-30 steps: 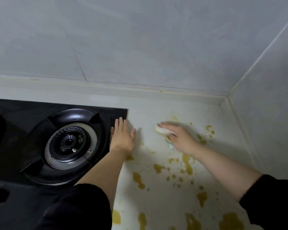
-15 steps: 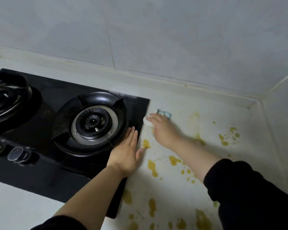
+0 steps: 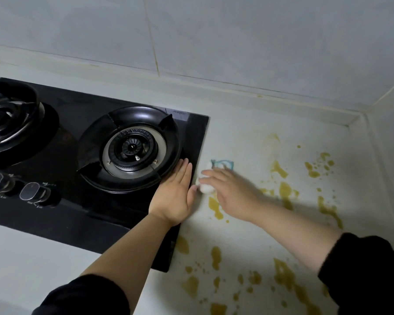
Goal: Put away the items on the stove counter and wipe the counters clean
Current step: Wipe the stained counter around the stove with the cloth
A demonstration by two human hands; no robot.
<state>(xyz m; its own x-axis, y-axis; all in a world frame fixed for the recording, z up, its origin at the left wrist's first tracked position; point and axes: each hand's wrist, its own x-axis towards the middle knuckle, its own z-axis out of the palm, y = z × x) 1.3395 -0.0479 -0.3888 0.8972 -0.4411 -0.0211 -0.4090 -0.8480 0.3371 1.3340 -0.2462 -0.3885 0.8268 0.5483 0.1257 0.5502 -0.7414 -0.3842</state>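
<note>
My right hand (image 3: 231,193) presses a white wiping cloth (image 3: 205,186) with a blue edge against the pale counter (image 3: 248,142), right beside the black gas stove (image 3: 82,208). The cloth is mostly hidden under my fingers and the hand is blurred. Yellow-brown stains (image 3: 282,192) are spattered over the counter to the right and toward me. My left hand (image 3: 176,195) lies flat with straight fingers on the stove's right edge, touching the rim of the right burner (image 3: 131,148).
A second burner (image 3: 7,123) and two control knobs (image 3: 34,193) sit on the stove's left part. Tiled walls (image 3: 237,42) close the counter at the back and on the right, meeting in a corner (image 3: 362,114).
My right hand swept the cloth left from the stained middle of the counter to the stove's edge, then a little toward me. The view shifted left. My left hand stayed flat on the stove.
</note>
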